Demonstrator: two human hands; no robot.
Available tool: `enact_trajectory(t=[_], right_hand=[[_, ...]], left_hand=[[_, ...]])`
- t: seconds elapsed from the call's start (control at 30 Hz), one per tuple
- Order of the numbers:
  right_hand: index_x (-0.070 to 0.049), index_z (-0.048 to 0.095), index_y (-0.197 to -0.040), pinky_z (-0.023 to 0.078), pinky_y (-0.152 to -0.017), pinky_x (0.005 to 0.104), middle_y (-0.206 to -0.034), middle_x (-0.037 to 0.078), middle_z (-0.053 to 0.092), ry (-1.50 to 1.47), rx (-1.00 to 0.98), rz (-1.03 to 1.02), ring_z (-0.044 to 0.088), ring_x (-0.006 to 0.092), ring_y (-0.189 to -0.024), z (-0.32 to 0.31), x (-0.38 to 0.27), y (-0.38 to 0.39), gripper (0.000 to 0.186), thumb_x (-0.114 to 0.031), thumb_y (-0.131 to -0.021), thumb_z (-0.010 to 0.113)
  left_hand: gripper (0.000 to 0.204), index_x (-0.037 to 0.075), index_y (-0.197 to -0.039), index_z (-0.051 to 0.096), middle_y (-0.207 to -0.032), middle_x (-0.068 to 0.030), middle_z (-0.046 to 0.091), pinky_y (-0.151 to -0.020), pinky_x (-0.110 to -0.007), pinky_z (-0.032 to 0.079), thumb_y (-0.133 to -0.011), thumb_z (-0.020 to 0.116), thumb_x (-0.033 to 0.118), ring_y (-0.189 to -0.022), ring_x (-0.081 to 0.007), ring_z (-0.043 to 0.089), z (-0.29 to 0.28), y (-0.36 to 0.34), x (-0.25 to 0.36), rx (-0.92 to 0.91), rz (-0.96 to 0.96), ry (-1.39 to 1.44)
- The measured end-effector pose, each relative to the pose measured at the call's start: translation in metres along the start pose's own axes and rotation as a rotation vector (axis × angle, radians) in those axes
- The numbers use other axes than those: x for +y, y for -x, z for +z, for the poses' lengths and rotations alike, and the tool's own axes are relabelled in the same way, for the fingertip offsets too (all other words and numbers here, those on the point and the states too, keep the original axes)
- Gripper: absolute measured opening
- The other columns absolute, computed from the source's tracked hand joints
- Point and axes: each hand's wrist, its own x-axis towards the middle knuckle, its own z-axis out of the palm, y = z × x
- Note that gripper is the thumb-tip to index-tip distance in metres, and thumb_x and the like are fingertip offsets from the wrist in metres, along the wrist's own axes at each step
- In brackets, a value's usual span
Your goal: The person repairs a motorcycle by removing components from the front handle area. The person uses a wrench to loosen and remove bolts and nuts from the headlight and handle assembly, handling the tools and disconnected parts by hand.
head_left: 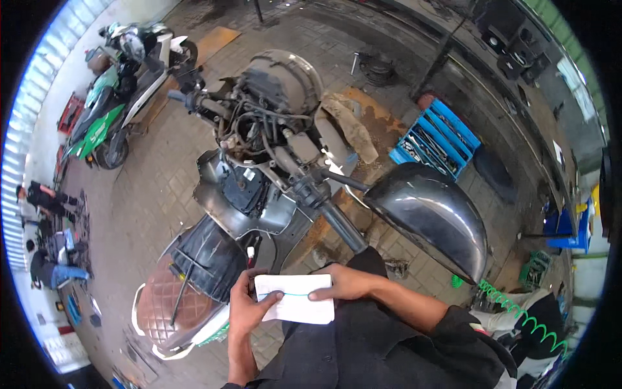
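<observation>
Both my hands hold a folded white sheet (295, 308) in front of my dark shirt; whether it is paper or cloth I cannot tell. A thin teal line crosses it between my thumbs. My left hand (248, 301) grips the left end, thumb on top and fingers behind. At the right end, my right hand (343, 282) holds it the same way. Just beyond stands a partly stripped scooter with bare wiring (259, 126) and a black handlebar grip (343, 227). Its brown quilted seat (172, 298) lies to my left, partly under a black part (217, 256).
A glossy black rounded shell (431, 214) on a stem juts out at right. Past it are a blue toolbox (437, 139) of tools and a green coiled hose (518, 311). A green and white scooter (116, 120) stands far left, with people (48, 266) below it.
</observation>
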Motion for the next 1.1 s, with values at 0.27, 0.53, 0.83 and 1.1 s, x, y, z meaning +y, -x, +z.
enact_trajectory(t=[0.27, 0.53, 0.83, 1.1], right_hand=[[0.003, 0.068, -0.116, 0.05, -0.091, 0.0365, -0.11, 0.016, 0.068, -0.363, 0.33, 0.125, 0.063, 0.0223, -0.105, -0.06, 0.065, 0.024, 0.043, -0.033, -0.092, 0.071], [0.0, 0.064, -0.123, 0.046, -0.1, 0.0399, -0.121, 0.021, 0.063, -0.595, 0.793, -0.104, 0.058, 0.0266, -0.117, -0.06, 0.112, -0.077, 0.039, -0.023, -0.092, 0.066], [-0.004, 0.059, -0.132, 0.041, -0.11, 0.0437, -0.134, 0.027, 0.058, -0.491, 1.285, -0.478, 0.053, 0.0314, -0.131, -0.17, 0.106, -0.274, 0.041, -0.011, -0.091, 0.061], [0.001, 0.071, -0.107, 0.051, -0.093, 0.0516, -0.111, 0.027, 0.07, -0.08, 0.902, 0.258, 0.067, 0.0462, -0.101, -0.177, 0.127, -0.154, 0.06, -0.056, -0.094, 0.058]], left_hand=[[0.063, -0.002, -0.136, 0.049, -0.11, -0.0094, 0.071, -0.066, -0.024, 0.047, -0.081, 0.079, 0.007, -0.084, -0.011, 0.064, -0.028, -0.009, -0.046, 0.007, 0.132, -0.249], [0.072, -0.011, -0.145, 0.039, -0.097, -0.0233, 0.073, -0.074, -0.039, 0.054, -0.091, 0.071, 0.024, -0.081, -0.035, 0.072, -0.017, -0.012, -0.037, 0.021, 0.147, -0.649], [0.052, 0.003, -0.14, 0.055, -0.127, -0.027, 0.065, -0.097, -0.046, 0.047, -0.098, 0.062, 0.031, -0.119, -0.0414, 0.062, -0.032, -0.003, -0.083, -0.148, -0.21, -0.719], [0.035, 0.0, -0.119, 0.069, -0.111, -0.0218, 0.072, -0.089, -0.047, 0.049, -0.103, 0.053, 0.027, -0.102, -0.0387, 0.067, 0.019, -0.016, -0.111, -0.175, -0.132, -0.765]])
